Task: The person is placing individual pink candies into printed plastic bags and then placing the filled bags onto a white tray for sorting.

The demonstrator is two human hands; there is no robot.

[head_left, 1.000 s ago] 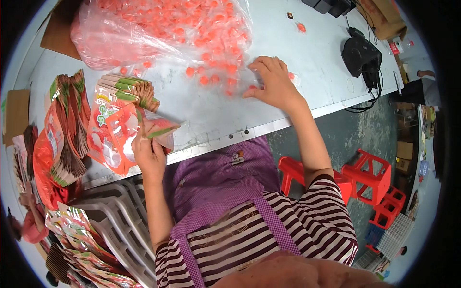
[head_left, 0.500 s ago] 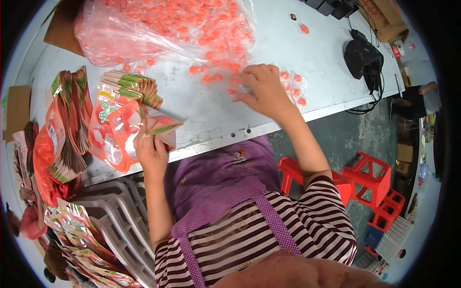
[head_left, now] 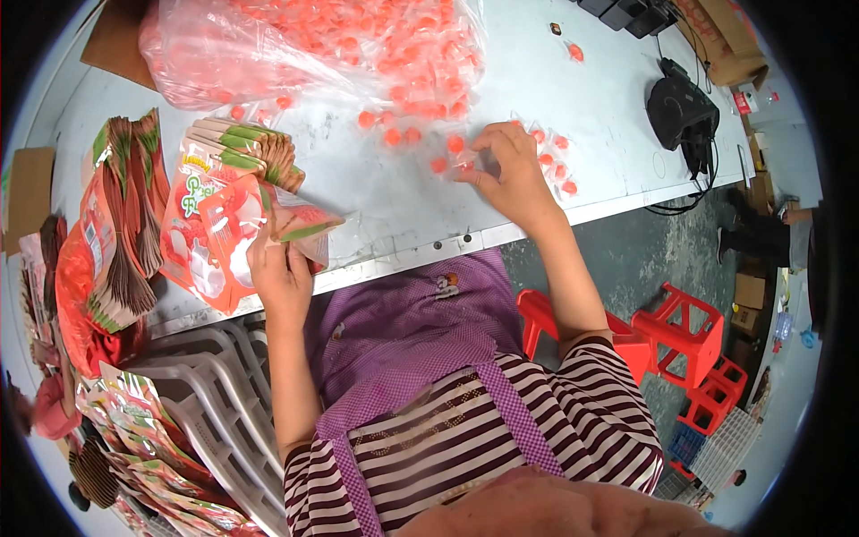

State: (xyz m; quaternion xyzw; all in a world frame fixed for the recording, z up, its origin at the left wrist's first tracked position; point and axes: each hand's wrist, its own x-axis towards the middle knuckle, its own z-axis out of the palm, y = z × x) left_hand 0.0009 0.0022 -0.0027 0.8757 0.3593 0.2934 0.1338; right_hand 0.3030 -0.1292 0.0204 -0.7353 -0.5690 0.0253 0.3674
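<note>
My left hand (head_left: 281, 273) is closed on the lower corner of a red-and-white printed pouch (head_left: 234, 237) with green trim, its flap opened toward the right. Beneath that pouch lies a fanned stack of similar pouches (head_left: 237, 148). Over the table, my right hand (head_left: 517, 179) curls its thumb and fingers round small orange-red wrapped candies (head_left: 464, 166). A few more wrapped candies (head_left: 455, 143) lie against its fingertips, and another small group (head_left: 558, 168) sits just right of the hand. Its palm is hidden.
A large clear plastic bag (head_left: 268, 54) full of candies lies at the back. More pouches (head_left: 125, 215) are bundled at the left. Grey plastic crates (head_left: 210, 385) stand below the table edge. Black cabled gear (head_left: 680, 112) rests at the right, with red stools (head_left: 684, 336) on the floor.
My right hand has drawn slightly right and toward me, bringing a few candies away from the heap. My left hand keeps its hold on the pouch.
</note>
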